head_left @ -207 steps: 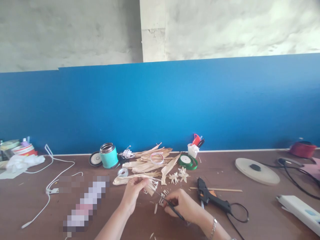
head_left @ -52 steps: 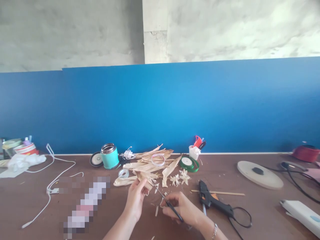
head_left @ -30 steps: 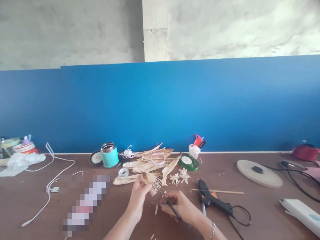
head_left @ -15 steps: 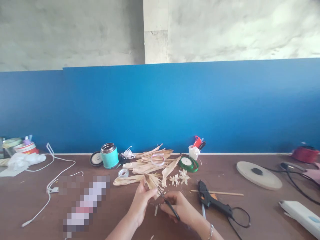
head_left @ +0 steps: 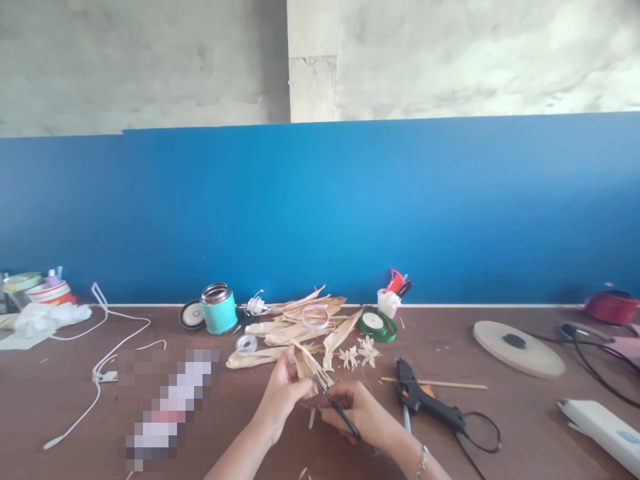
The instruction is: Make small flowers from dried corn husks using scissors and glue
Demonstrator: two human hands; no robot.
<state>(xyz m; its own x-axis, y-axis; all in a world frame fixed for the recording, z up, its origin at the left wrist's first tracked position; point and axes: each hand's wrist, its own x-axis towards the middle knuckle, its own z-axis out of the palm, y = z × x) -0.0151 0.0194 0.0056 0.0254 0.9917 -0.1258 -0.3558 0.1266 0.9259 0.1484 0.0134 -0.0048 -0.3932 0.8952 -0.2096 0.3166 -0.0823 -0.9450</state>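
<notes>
My left hand (head_left: 286, 387) pinches a dried corn husk (head_left: 306, 367) whose far end is slit into thin strips. In my right hand (head_left: 357, 411) is a pair of scissors (head_left: 343, 415) with dark handles, its blades at the husk's slit edge. How far the blades are apart is too small to tell. Just behind my hands lies a pile of dried husks (head_left: 287, 333). Two pale husk flowers (head_left: 369, 351) rest right of the pile, close to a spool of green ribbon (head_left: 373, 324).
A black glue gun (head_left: 430, 403) lies right of my hands across a thin wooden stick (head_left: 463, 387). A turquoise jar (head_left: 219, 311) stands back left, and a white cup of tools (head_left: 387, 303) stands by the blue partition (head_left: 320, 213). Farther right is a round turntable (head_left: 520, 350).
The husk in my left hand has turned, so its slit strips now spread toward the right near the scissors. Both hands stay in nearly the same place.
</notes>
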